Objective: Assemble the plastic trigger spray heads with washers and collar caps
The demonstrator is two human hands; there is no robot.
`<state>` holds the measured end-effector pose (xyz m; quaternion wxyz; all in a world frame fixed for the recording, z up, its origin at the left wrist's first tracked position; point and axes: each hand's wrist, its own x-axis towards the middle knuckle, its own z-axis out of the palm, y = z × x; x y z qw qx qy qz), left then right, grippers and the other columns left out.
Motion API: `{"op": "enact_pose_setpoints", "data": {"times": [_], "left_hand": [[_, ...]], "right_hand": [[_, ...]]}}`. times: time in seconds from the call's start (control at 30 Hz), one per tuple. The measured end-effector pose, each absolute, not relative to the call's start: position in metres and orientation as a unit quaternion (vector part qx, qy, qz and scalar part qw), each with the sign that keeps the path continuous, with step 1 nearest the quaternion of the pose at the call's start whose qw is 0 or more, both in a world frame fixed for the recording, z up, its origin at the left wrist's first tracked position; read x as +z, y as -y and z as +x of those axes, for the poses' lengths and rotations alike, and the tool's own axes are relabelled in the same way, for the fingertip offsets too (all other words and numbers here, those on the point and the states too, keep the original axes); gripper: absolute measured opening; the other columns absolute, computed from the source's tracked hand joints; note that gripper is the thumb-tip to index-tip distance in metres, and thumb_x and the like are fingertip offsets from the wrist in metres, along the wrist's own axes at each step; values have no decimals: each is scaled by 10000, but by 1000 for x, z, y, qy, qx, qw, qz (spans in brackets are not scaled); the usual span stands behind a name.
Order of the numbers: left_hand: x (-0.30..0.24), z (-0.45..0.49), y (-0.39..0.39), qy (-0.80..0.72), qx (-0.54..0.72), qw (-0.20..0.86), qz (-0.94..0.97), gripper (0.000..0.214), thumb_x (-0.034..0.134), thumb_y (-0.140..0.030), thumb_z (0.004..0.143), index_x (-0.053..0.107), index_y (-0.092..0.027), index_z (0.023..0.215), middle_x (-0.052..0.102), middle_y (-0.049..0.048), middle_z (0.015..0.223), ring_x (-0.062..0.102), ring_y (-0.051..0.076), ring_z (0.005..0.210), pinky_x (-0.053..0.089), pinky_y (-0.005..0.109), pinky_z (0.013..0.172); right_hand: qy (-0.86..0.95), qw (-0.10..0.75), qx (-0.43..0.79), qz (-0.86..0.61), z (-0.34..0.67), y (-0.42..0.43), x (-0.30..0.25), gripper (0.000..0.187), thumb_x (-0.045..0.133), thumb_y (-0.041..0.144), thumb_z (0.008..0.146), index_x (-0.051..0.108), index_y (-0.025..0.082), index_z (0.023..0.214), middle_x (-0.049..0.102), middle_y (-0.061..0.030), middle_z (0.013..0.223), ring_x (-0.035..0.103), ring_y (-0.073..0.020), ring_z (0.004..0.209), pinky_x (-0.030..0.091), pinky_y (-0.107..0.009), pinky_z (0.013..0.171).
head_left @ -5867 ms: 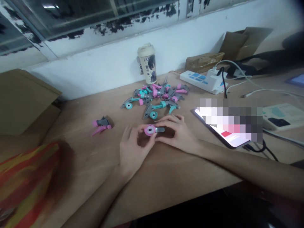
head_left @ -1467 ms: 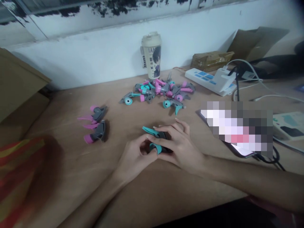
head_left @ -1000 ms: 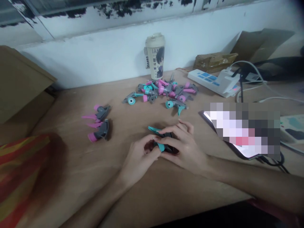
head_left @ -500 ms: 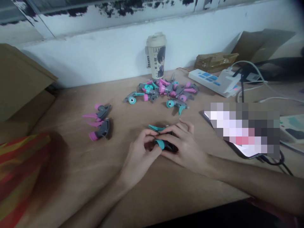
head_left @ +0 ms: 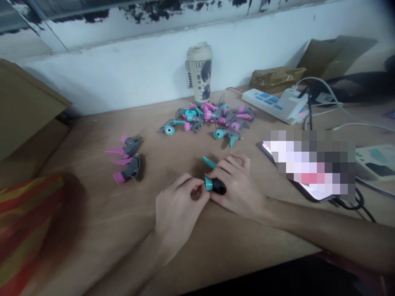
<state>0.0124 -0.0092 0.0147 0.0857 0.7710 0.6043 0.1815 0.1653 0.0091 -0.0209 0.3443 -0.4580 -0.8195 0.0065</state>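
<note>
My right hand (head_left: 239, 185) is wrapped round a trigger sprayer head (head_left: 219, 186) with a dark body, a teal collar and a teal trigger that sticks up beyond my fingers. The collar's open end faces left. At that end my left hand (head_left: 179, 201) has its thumb and forefinger pinched together, touching the collar's edge. Anything between those fingertips is too small or hidden to make out. To the left lie two grey sprayer heads with pink parts (head_left: 131, 166), side by side. Behind my hands is a pile of grey, pink and teal sprayer heads (head_left: 212, 116).
A lidded cup (head_left: 199, 74) stands against the wall behind the pile. At the right are a white power strip (head_left: 274, 106), cables and a phone (head_left: 302, 172). Cardboard (head_left: 27, 111) and a red-and-yellow striped item (head_left: 27, 230) occupy the left side of the wooden table (head_left: 101, 213).
My left hand has drawn back slightly left, its fingers going from around the teal collar to a pinch at its open end. The sprayer head has turned a little in my right hand.
</note>
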Motion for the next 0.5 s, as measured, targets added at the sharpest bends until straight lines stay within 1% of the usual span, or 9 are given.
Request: {"op": "enact_pose_setpoints", "data": {"times": [0.13, 0.17, 0.23, 0.3, 0.37, 0.43, 0.5], "left_hand": [[13, 10, 6, -600, 196, 68, 773, 103, 561, -225, 766, 626, -214, 687, 619, -15, 743, 569, 143, 665, 345, 241, 546], [13, 7, 3, -604, 203, 64, 768, 96, 565, -233, 767, 627, -217, 697, 622, -13, 752, 570, 146, 671, 345, 245, 548], [12, -4, -7, -624, 229, 59, 745, 92, 566, -266, 776, 637, -225, 732, 636, -5, 779, 569, 157, 678, 351, 257, 562], [12, -15, -18, -643, 273, 82, 711, 103, 573, -297, 776, 648, -227, 767, 644, 0, 764, 564, 165, 683, 383, 271, 607], [12, -22, -26, -617, 333, 182, 689, 156, 547, -326, 799, 647, -207, 795, 634, 4, 769, 561, 157, 693, 427, 264, 633], [14, -23, -29, -590, 367, 300, 653, 199, 539, -351, 806, 641, -182, 788, 610, 6, 747, 550, 144, 678, 453, 237, 592], [17, -18, -27, -563, 377, 388, 625, 216, 552, -355, 802, 632, -166, 736, 570, 0, 692, 520, 121, 625, 448, 208, 541]], "right_hand": [[815, 342, -6, -468, 166, -10, -20, 96, 621, 267, 754, 602, 186, 802, 598, -8, 799, 513, -194, 860, 260, -401, 918], [810, 343, -8, -475, 167, -10, -20, 126, 626, 301, 762, 598, 183, 797, 599, -14, 804, 515, -200, 861, 275, -400, 894], [794, 353, -6, -495, 170, -11, -19, 245, 633, 422, 762, 587, 181, 772, 596, -27, 805, 521, -209, 846, 306, -397, 832], [774, 373, 13, -511, 174, -12, -17, 352, 631, 529, 733, 580, 183, 765, 595, -33, 807, 530, -210, 829, 332, -385, 780], [761, 400, 48, -509, 177, -13, -15, 364, 637, 541, 723, 587, 191, 810, 604, -34, 839, 540, -208, 852, 360, -378, 777], [758, 421, 97, -488, 179, -15, -14, 332, 655, 491, 731, 595, 204, 886, 612, -35, 895, 549, -201, 898, 397, -366, 797], [757, 440, 144, -462, 179, -16, -13, 310, 673, 439, 734, 599, 217, 936, 615, -33, 925, 558, -190, 915, 434, -348, 800]]}}
